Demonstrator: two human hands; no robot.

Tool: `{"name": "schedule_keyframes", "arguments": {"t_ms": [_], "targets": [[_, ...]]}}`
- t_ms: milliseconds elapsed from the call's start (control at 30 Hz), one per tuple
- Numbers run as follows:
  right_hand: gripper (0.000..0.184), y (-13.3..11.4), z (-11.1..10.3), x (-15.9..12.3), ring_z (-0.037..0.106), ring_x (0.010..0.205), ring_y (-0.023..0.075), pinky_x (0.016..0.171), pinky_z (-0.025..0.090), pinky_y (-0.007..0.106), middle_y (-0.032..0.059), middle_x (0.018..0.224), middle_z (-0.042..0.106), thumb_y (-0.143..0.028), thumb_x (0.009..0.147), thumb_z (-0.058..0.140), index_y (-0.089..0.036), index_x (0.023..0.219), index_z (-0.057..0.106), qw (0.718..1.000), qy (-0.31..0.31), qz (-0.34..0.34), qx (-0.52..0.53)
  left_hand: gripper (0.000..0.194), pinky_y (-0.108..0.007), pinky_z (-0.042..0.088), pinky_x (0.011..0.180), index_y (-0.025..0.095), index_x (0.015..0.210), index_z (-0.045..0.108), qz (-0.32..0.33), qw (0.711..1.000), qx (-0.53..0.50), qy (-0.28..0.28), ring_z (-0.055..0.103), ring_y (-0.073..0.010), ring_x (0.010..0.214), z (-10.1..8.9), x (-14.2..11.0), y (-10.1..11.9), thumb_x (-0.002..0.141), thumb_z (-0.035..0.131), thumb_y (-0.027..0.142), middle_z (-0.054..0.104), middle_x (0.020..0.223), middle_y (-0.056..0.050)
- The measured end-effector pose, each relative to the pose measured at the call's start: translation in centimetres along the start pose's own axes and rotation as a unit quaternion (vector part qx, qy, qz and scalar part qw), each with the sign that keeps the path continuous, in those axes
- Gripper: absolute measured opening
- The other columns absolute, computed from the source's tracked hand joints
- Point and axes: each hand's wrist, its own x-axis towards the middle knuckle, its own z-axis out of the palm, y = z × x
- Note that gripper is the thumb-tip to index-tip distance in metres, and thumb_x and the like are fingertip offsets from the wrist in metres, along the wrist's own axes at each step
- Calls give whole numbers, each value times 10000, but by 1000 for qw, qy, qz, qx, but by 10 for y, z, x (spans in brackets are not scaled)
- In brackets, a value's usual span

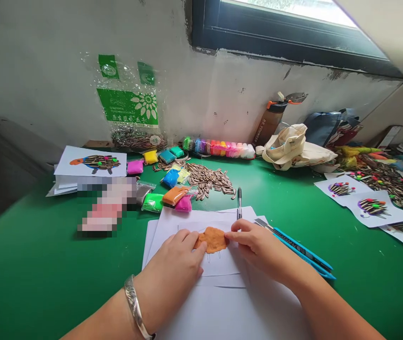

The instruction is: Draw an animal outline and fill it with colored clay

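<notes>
Item: orange clay point(216, 241), one flat, uneven piece. Location: on the top sheet of paper point(183, 218), between the two hands, pencil-like lines showing around it.

Left hand point(173, 262): on the clay's left side, fingers slightly bent, thumb apart from them and on its lower edge.

Right hand point(263, 241): at the clay's right edge, thumb and forefinger close together; whether they pinch it, cannot tell.

Handling, as judged: light, soft, pliable; probably a little tacky rather than slippery. Thin rim likely to stretch, tear or take dents. Best hold: flat finger pads on the broad middle, light touch at the rim, paper steadied beside it.

Also on the green counter point(46, 278): pen point(239, 200) and blue cutter point(304, 246), beyond and right of the clay respectively; orange packet point(175, 194) and striped seeds point(210, 178), both beyond it.
</notes>
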Motion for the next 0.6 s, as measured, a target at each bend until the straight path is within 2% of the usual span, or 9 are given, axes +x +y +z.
{"name": "schedule_keyframes", "arguments": {"t_ms": [167, 367, 600], "targets": [[399, -5, 1, 2, 596, 756, 139, 659, 434, 234, 49, 956, 637, -11, 795, 438, -236, 946, 731, 1000, -7, 9, -27, 354, -481, 483, 925, 174, 1160, 616, 7, 1000, 3, -4, 527, -298, 1084, -1, 0, 1, 843, 497, 70, 598, 1164, -129], [475, 3, 2, 1, 599, 834, 135, 720, 450, 227, 28, 981, 637, 19, 788, 420, -269, 1022, 717, 998, 8, 21, 56, 331, -465, 491, 905, 175, 1138, 620, 10, 1000, 15, 3, 535, -285, 1045, -1, 0, 1, 861, 467, 77, 602, 1125, -115], [390, -4, 3, 4, 575, 727, 126, 671, 435, 237, 43, 942, 615, -2, 802, 441, -234, 952, 717, 999, -15, 25, -14, 334, -473, 490, 907, 157, 1156, 606, 8, 1000, 3, 0, 528, -293, 1058, 0, 0, 1, 849, 497, 81, 599, 1129, -122]]}}
